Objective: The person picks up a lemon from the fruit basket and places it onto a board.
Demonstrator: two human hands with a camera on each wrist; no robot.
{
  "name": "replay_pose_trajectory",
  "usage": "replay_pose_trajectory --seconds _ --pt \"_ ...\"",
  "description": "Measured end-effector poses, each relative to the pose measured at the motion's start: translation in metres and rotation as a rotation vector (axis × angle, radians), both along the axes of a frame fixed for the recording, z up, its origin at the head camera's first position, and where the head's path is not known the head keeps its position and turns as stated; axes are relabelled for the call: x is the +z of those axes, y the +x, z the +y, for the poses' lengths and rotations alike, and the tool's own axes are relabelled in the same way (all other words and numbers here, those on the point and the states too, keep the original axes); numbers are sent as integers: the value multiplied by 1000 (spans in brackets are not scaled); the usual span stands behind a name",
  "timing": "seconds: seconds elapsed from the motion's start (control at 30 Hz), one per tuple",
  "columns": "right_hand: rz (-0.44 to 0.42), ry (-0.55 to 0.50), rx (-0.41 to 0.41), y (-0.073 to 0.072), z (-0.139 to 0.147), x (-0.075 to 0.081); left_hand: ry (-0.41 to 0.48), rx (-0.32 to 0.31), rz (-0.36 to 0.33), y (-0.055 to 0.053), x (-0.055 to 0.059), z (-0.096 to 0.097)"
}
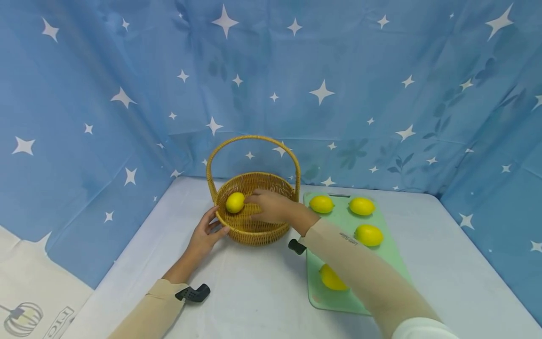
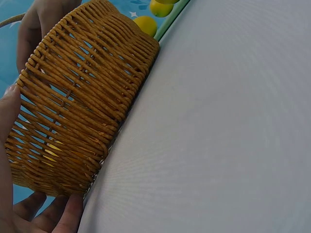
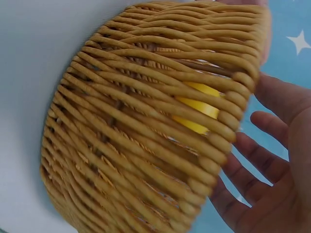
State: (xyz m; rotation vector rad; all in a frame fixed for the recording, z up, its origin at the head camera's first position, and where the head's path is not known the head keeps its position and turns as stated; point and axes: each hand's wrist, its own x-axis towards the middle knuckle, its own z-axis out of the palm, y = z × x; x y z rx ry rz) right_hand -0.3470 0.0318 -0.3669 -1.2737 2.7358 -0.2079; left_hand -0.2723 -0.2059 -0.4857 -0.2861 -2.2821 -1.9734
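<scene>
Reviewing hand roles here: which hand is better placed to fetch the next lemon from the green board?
Right, probably: the right hand is open over the basket, beside the green board, while the left hand steadies the basket's far side.

The right forearm covers part of the yellow lemon (image 1: pixel 331 278) behind the right hand (image 1: pixel 271 207). In the right wrist view, the woven wicker basket (image 3: pixel 146 126) wall half hides another lemon (image 3: pixel 197 109).

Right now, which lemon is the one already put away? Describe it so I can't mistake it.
Find the woven basket with the tall handle, left of the green board. The lemon lies inside it, beside the right hand. It is the only lemon off the board.
</scene>
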Motion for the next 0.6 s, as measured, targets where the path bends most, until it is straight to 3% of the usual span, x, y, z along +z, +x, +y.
replay_pose_trajectory --seconds 0.37,0.6 --pt "-41 23 -38 -11 -23 -17 1 -7 -16 1 3 0" --pt "-7 83 -36 -15 -33 -25 6 -9 -18 0 3 1"
